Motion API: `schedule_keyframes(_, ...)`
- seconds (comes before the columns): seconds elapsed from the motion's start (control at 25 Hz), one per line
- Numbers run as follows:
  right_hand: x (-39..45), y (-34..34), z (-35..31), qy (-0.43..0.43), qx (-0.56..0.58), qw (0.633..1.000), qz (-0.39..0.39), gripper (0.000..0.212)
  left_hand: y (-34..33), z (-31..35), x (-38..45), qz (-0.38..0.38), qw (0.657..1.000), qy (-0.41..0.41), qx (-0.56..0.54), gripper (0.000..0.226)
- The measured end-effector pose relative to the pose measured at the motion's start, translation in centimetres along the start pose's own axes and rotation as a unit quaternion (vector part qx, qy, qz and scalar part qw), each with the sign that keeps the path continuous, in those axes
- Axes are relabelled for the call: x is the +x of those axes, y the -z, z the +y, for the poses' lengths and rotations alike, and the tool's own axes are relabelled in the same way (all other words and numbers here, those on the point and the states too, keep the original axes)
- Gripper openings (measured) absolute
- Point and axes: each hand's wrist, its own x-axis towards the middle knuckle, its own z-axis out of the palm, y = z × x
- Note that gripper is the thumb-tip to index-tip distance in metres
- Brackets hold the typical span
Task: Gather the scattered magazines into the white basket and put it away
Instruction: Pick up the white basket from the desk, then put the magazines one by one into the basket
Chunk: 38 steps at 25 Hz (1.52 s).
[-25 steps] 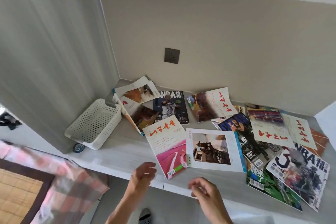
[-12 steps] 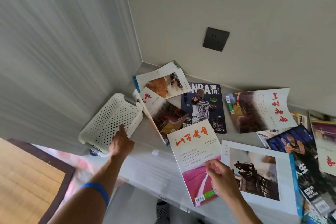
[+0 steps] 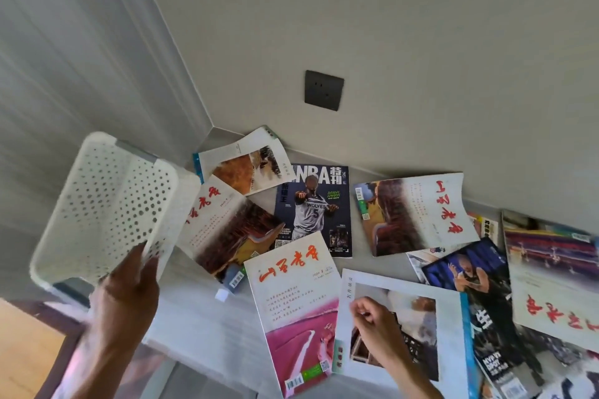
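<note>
My left hand [image 3: 124,288] grips the near rim of the white perforated basket [image 3: 97,204], which is lifted and tilted above the left end of the pale desk [image 3: 201,317]. Several magazines lie scattered over the desk: a white and pink one with red characters [image 3: 291,298], a white-bordered photo magazine [image 3: 421,311], a dark NBA issue [image 3: 314,207], and another with red characters [image 3: 418,210]. My right hand [image 3: 372,321] hovers with curled fingers over the left edge of the white-bordered magazine; whether it touches the cover is unclear.
The desk sits in a corner, with a wall panel on the left and a grey back wall carrying a dark socket [image 3: 323,90]. More overlapping magazines [image 3: 551,269] cover the right side. A small white scrap [image 3: 221,295] lies near the desk's front. Wooden floor shows at lower left.
My left hand reached the basket, took hold of its rim and lifted it off the desk, tilting it. My right hand shifted from the pink magazine onto the white-bordered one.
</note>
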Motion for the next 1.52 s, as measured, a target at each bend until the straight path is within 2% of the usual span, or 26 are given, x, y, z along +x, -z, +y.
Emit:
schedule_keyframes(0.08,0.8,1.8,1.7,-0.008,-0.027,1.0,0.004,0.008,-2.3,5.1,0.5,-0.01,0.996,-0.086,-0.016,0.017)
schedule_keyframes(0.2,1.2,4.0,4.0,-0.029,-0.06,0.997,0.03,0.011,-9.9,12.7,1.8,-0.126,0.975,-0.184,0.018,0.028)
schedule_keyframes(0.32,0.6,5.2,6.1,-0.051,-0.113,0.991,0.046,0.017,-18.3,17.7,2.7,-0.28,0.916,-0.265,0.114,0.041)
schedule_keyframes(0.4,0.2,5.8,7.1,-0.05,-0.13,0.988,0.059,0.02,-21.7,19.4,3.0,-0.342,0.884,-0.279,0.154,0.043)
schedule_keyframes(0.48,0.1,6.4,7.7,-0.048,-0.133,0.986,0.082,0.025,-23.1,19.4,2.2,-0.326,0.884,-0.287,0.171,0.05)
schedule_keyframes(0.56,-0.1,7.3,8.6,-0.064,-0.132,0.981,0.128,0.039,-22.3,18.0,-0.6,-0.263,0.91,-0.302,0.107,0.056)
schedule_keyframes(0.6,-0.2,8.1,9.5,-0.109,-0.121,0.972,0.167,0.049,-21.7,16.8,-2.8,-0.248,0.919,-0.303,0.052,0.053)
schedule_keyframes(0.64,-0.2,8.9,10.4,-0.176,-0.095,0.958,0.206,0.058,-21.0,15.3,-5.4,-0.27,0.916,-0.298,0.015,0.049)
schedule_keyframes(0.72,-0.5,9.6,11.8,-0.293,-0.043,0.929,0.222,0.069,-20.0,11.8,-10.8,-0.39,0.876,-0.285,0.007,0.045)
schedule_keyframes(0.76,-0.8,9.2,12.4,-0.305,-0.03,0.928,0.213,0.07,-19.9,10.2,-13.3,-0.459,0.842,-0.283,0.023,0.049)
schedule_keyframes(0.8,-1.0,8.3,12.9,-0.294,-0.021,0.934,0.201,0.069,-20.0,9.0,-15.1,-0.496,0.819,-0.288,0.038,0.055)
schedule_keyframes(0.84,-1.2,7.5,13.2,-0.283,0.003,0.939,0.196,0.063,-20.5,8.3,-16.1,-0.496,0.818,-0.288,0.046,0.058)
schedule_keyframes(0.92,-1.5,6.8,13.1,-0.304,0.079,0.934,0.172,0.043,-21.1,8.2,-16.7,-0.48,0.843,-0.24,0.031,0.054)
schedule_keyframes(1.04,-1.9,7.1,13.1,-0.314,0.167,0.926,0.13,0.02,-20.7,9.0,-15.8,-0.486,0.868,-0.088,-0.051,0.043)
schedule_keyframes(1.12,-2.4,7.5,11.8,-0.239,0.247,0.931,0.12,0.013,-19.9,9.3,-15.1,-0.404,0.912,-0.04,-0.062,0.044)
schedule_keyframes(1.2,-3.1,8.2,9.7,-0.135,0.39,0.901,0.134,0.02,-18.7,9.6,-14.9,-0.335,0.938,0.046,-0.07,0.049)
schedule_keyframes(1.24,-3.5,8.6,8.6,-0.09,0.464,0.87,0.14,0.027,-18.2,9.8,-14.9,-0.326,0.926,0.149,-0.118,0.051)
schedule_keyframes(1.28,-3.7,8.9,7.7,-0.06,0.521,0.84,0.14,0.033,-17.6,10.4,-14.9,-0.331,0.878,0.279,-0.204,0.051)
schedule_keyframes(1.32,-3.9,8.9,7.0,-0.051,0.557,0.819,0.127,0.037,-17.3,11.0,-15.1,-0.358,0.795,0.387,-0.301,0.048)
schedule_keyframes(1.36,-4.1,8.6,6.4,-0.062,0.577,0.807,0.106,0.037,-16.9,11.5,-15.4,-0.402,0.71,0.44,-0.376,0.045)
schedule_keyframes(1.4,-4.4,8.0,6.0,-0.091,0.587,0.801,0.08,0.037,-16.7,12.1,-15.8,-0.433,0.658,0.445,-0.426,0.041)
schedule_keyframes(1.44,-4.6,7.2,5.8,-0.127,0.59,0.796,0.05,0.036,-16.6,12.5,-16.2,-0.436,0.646,0.434,-0.452,0.037)
schedule_keyframes(1.48,-4.7,6.7,5.7,-0.164,0.586,0.793,0.024,0.036,-16.5,12.7,-16.4,-0.417,0.659,0.417,-0.467,0.035)
schedule_keyframes(1.52,-4.6,6.3,5.7,-0.193,0.573,0.797,0.005,0.036,-16.4,12.7,-16.4,-0.386,0.688,0.397,-0.469,0.034)
